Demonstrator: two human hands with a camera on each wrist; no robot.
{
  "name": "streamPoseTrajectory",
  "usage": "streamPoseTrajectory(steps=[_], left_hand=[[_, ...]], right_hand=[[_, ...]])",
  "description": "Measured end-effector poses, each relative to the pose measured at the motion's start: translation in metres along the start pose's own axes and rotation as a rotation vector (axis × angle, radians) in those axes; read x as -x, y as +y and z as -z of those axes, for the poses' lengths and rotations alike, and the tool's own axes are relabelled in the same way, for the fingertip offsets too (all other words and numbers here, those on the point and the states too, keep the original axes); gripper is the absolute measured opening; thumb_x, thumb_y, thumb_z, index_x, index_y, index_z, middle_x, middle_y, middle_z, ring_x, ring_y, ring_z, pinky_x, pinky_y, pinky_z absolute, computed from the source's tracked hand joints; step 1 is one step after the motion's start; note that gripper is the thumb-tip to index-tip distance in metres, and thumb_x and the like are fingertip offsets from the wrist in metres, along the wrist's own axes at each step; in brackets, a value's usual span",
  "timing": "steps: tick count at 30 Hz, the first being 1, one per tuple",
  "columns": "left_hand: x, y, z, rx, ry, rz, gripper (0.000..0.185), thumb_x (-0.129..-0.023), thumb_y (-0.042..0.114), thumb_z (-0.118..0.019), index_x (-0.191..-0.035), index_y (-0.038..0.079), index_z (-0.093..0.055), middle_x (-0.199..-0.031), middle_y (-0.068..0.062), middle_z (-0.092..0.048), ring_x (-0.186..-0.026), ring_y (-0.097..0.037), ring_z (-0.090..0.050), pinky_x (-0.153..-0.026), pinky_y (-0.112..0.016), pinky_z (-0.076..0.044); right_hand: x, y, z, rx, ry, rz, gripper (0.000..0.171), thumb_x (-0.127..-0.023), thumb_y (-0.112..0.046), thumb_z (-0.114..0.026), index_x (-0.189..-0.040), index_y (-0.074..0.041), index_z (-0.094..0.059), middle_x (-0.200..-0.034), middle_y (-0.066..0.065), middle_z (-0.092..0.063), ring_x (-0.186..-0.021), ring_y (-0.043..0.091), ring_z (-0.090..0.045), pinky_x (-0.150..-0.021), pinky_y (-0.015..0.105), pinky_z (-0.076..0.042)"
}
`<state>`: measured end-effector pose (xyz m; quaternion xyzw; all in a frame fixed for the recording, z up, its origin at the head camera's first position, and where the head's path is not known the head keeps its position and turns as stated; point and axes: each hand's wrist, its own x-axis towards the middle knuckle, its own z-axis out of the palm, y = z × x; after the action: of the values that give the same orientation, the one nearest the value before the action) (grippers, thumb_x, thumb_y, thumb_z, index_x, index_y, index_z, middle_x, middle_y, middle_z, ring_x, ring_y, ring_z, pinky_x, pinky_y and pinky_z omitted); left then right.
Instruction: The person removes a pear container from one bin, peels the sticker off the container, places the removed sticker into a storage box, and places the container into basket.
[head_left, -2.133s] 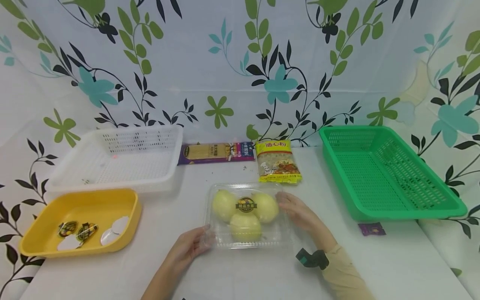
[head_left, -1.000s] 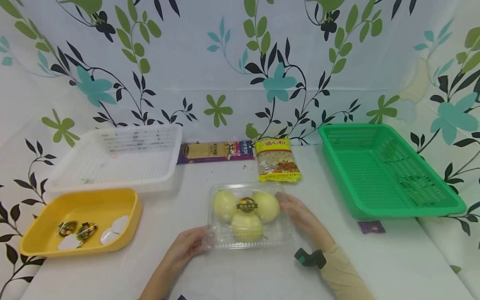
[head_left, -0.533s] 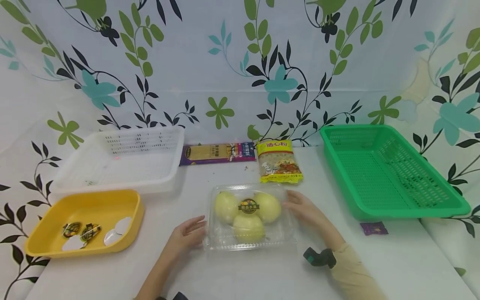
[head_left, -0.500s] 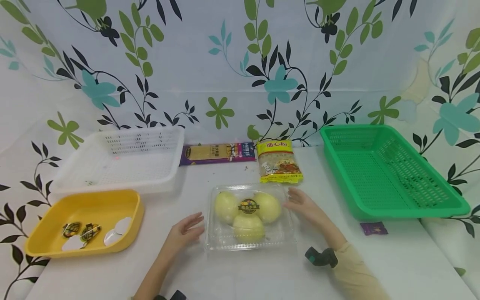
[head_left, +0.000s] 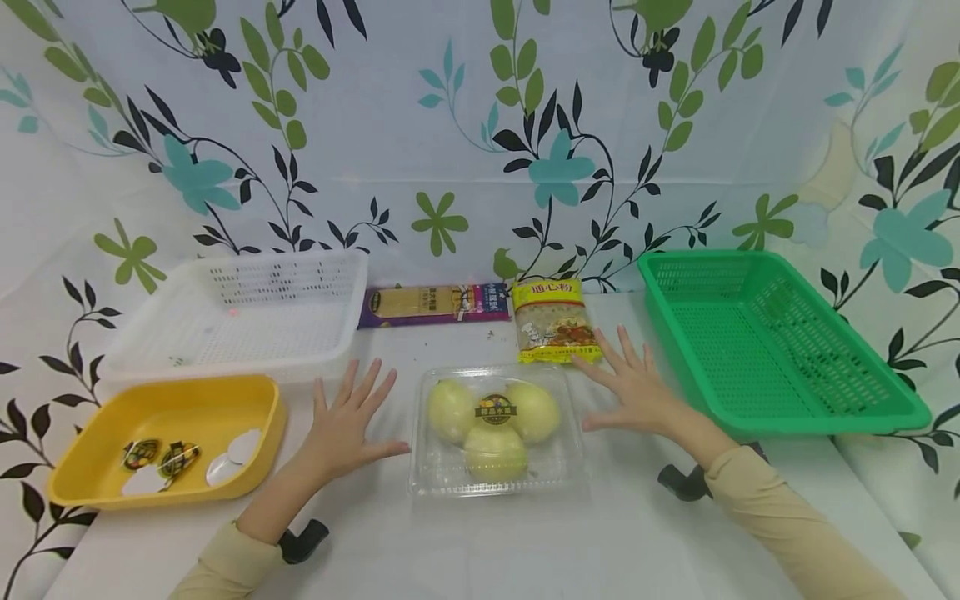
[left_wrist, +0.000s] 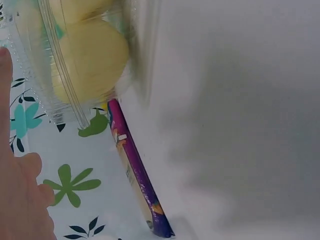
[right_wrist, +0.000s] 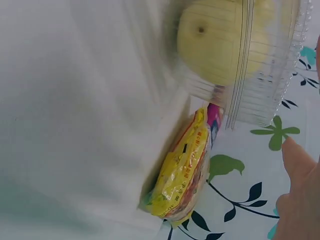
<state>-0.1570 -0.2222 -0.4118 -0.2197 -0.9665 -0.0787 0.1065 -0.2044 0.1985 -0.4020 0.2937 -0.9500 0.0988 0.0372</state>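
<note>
Resting hands: left hand (head_left: 347, 423) and right hand (head_left: 635, 390) lie flat on the white table (head_left: 525, 542), fingers straight and spread, holding nothing.
Clamshell box (head_left: 497, 479): clear, thin ribbed plastic, rectangular with rounded corners, lid closed; it sits on the table between the two hands, touching neither.
Contents: three round, smooth pale-yellow fruits (head_left: 493, 450) under a round dark label (head_left: 494, 409).
Left of box: shallow glossy yellow tray (head_left: 161, 400) with small foil-like pieces; behind it a white perforated basket (head_left: 247, 312).
Behind box: flat purple noodle packet (head_left: 433, 303) and a crinkly yellow pasta bag (head_left: 553, 331), the bag just beside the right fingertips.
Right side: green mesh basket (head_left: 772, 342), rectangular.
Backdrop: cloth printed with leaves.
</note>
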Motion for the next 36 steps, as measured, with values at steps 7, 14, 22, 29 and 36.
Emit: streamPoseTrajectory(steps=[7, 14, 22, 29, 36], left_hand=[[-0.002, -0.008, -0.007, -0.028, -0.081, 0.027, 0.099, -0.068, 0.074, -0.05, -0.142, 0.013, -0.025, -0.147, -0.011, -0.009, -0.132, -0.031, 0.009, -0.092, -0.065, 0.007], [-0.001, -0.01, -0.012, 0.001, -0.028, 0.021, 0.097, -0.069, 0.072, -0.051, -0.141, 0.012, -0.027, -0.147, -0.012, -0.013, -0.132, -0.032, 0.005, -0.092, -0.066, 0.005], [-0.004, -0.009, -0.013, -0.003, -0.048, 0.011, 0.1, -0.069, 0.073, -0.05, -0.144, 0.015, -0.018, -0.148, -0.009, -0.008, -0.132, -0.031, 0.007, -0.092, -0.064, 0.009], [-0.005, -0.006, -0.01, 0.022, -0.03, 0.002, 0.099, -0.069, 0.07, -0.053, -0.144, 0.017, -0.015, -0.147, -0.01, -0.01, -0.131, -0.034, 0.005, -0.092, -0.059, 0.016], [-0.004, -0.007, -0.01, 0.05, -0.048, 0.004, 0.097, -0.069, 0.071, -0.052, -0.144, 0.021, -0.017, -0.148, -0.009, -0.007, -0.131, -0.028, 0.012, -0.093, -0.059, 0.015]], right_hand=[[0.003, 0.004, -0.005, 0.015, -0.063, -0.065, 0.092, -0.073, -0.066, -0.054, -0.141, -0.01, -0.027, -0.147, 0.014, 0.002, -0.127, 0.033, 0.022, -0.093, 0.06, 0.011], [0.009, 0.007, -0.007, 0.023, -0.067, -0.067, 0.096, -0.072, -0.07, -0.05, -0.143, -0.011, -0.022, -0.147, 0.015, -0.006, -0.128, 0.034, 0.018, -0.093, 0.062, 0.009], [0.008, 0.006, -0.008, 0.012, -0.045, -0.067, 0.091, -0.074, -0.063, -0.056, -0.142, -0.011, -0.026, -0.147, 0.012, -0.003, -0.128, 0.033, 0.018, -0.093, 0.06, 0.012], [0.007, 0.005, -0.007, 0.019, -0.049, -0.068, 0.099, -0.067, -0.071, -0.054, -0.142, -0.013, -0.024, -0.148, 0.011, 0.0, -0.128, 0.032, 0.019, -0.095, 0.059, 0.01], [0.007, 0.001, -0.004, 0.035, -0.045, -0.048, 0.1, -0.066, -0.074, -0.053, -0.141, -0.012, -0.028, -0.147, 0.015, -0.006, -0.129, 0.035, 0.015, -0.095, 0.062, 0.005]])
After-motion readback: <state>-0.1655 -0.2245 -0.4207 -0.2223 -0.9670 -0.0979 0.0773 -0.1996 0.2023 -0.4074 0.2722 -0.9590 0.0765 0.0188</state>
